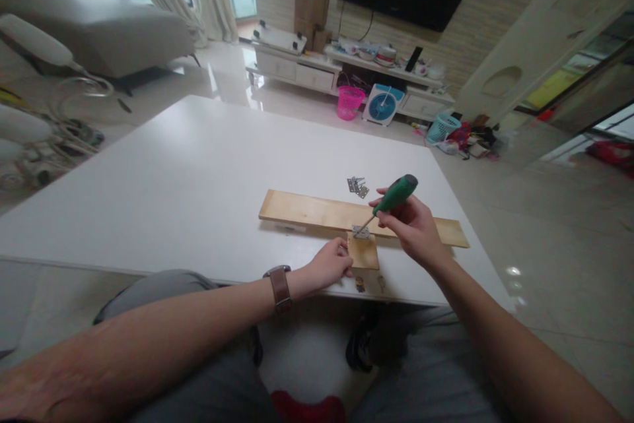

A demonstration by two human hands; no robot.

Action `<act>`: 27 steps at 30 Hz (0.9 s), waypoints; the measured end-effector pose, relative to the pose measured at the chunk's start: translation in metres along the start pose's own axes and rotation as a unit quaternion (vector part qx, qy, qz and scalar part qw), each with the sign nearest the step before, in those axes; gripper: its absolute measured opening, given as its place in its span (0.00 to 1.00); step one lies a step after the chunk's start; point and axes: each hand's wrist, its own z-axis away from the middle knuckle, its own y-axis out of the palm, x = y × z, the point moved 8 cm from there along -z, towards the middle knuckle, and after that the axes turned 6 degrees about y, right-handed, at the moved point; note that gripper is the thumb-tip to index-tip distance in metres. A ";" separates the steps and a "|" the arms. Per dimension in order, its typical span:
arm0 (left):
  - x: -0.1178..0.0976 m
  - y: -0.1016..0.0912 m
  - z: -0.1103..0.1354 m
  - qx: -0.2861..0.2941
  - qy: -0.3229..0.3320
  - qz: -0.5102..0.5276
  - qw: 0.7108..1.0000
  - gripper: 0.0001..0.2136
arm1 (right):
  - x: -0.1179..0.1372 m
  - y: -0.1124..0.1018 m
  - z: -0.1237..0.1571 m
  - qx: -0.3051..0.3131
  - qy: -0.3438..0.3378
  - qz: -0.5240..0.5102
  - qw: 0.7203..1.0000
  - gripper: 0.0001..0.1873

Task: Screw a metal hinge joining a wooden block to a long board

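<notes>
My right hand [413, 228] is closed round a green-handled screwdriver [393, 196], whose tip rests on a small metal hinge [361, 232]. The hinge sits where a long wooden plank [307, 210] meets a small square wooden block [363, 253]. My left hand [327, 266], with a brown watch on its wrist, has its fingers curled against the left edge of the block. Everything lies near the front right part of a white table [198, 179].
Spare metal hinges [357, 186] lie on the table just beyond the plank. Two small dark bits [360, 285] sit at the table's front edge. Past the table are a TV cabinet, a pink basket [350, 102], a small fan [382, 105] and a grey sofa.
</notes>
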 end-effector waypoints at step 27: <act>0.000 -0.001 -0.001 0.001 0.008 -0.008 1.000 0.11 | 0.004 -0.001 0.000 -0.015 -0.012 0.030 0.999 0.25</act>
